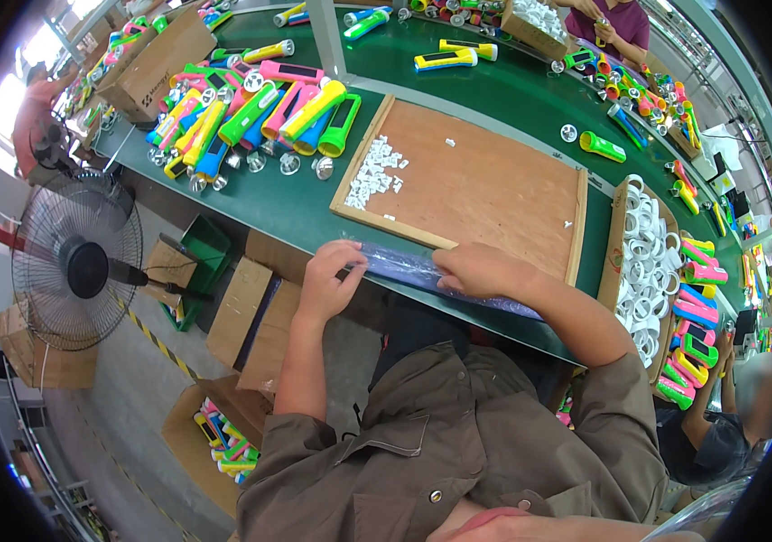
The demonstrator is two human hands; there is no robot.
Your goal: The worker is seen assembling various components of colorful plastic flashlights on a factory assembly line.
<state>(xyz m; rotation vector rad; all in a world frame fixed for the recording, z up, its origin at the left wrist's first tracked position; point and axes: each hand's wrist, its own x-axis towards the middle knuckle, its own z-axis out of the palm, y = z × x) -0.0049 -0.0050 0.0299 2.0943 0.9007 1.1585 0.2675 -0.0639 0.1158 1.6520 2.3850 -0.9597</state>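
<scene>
A long bluish strip wrapped in clear, shiny plastic (pixel 402 266) lies along the front edge of the green worktable, just before a shallow wooden tray (pixel 494 194). At its left end, my left hand (pixel 335 273) has its fingers bent and the tips closed on the wrapping. My right hand (pixel 483 270) is closed over the strip's middle, thumb on the near side; its fingertips are partly hidden. Small white plastic pieces (pixel 372 181) are heaped at the tray's left side, with a few scattered singly.
Colourful flashlight bodies (pixel 260 113) and silver reflectors (pixel 289 163) pile up at left. White rings (pixel 643 262) fill a carton at right, beside more bodies (pixel 697 325). A fan (pixel 86 268) stands left; cartons (pixel 243 312) sit below. Co-workers (pixel 616 27) are across the table and at right.
</scene>
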